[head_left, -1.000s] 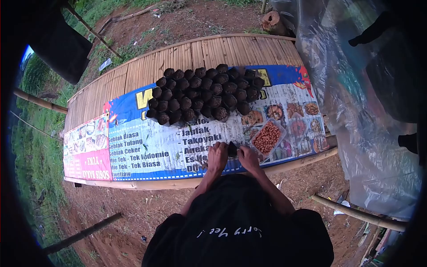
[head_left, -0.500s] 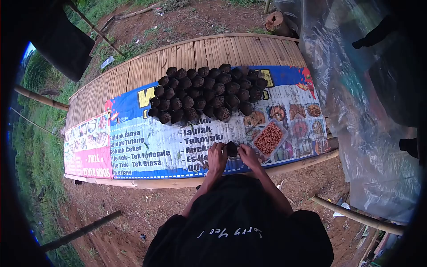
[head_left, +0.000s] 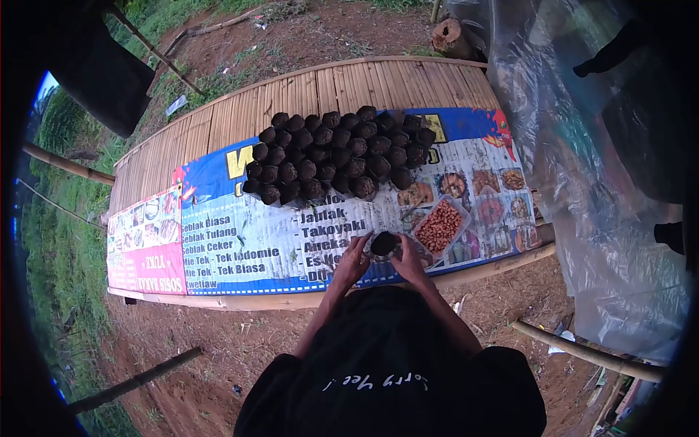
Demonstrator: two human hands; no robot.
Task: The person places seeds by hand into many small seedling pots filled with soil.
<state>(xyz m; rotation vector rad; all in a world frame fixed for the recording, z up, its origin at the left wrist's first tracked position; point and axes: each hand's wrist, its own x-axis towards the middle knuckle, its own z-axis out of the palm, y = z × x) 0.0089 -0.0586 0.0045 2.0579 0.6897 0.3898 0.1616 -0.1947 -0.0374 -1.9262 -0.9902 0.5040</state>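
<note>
A small black seedling bag (head_left: 383,245) stands near the table's front edge, its round mouth facing up and dark inside. My right hand (head_left: 408,260) grips its right side, the fingers at the rim. On the other side, my left hand (head_left: 354,261) is held beside the bag with fingers apart; whether they touch it is hard to tell. Just right of my hands sits a clear plastic tub (head_left: 463,234) of reddish-brown peanuts (head_left: 440,226). Farther back, several soil-filled black seedling bags (head_left: 339,156) stand packed close together.
A printed menu banner (head_left: 240,251) covers much of the bamboo table (head_left: 306,86). Clear plastic sheeting (head_left: 553,167) hangs at the right. Bamboo poles (head_left: 582,349) stick out near the table, and a cut log (head_left: 450,35) lies behind it.
The seedling bag between my hands now shows a wider, rounder mouth. My left fingers have spread and shifted slightly left from it. The tub and the grouped bags stay put.
</note>
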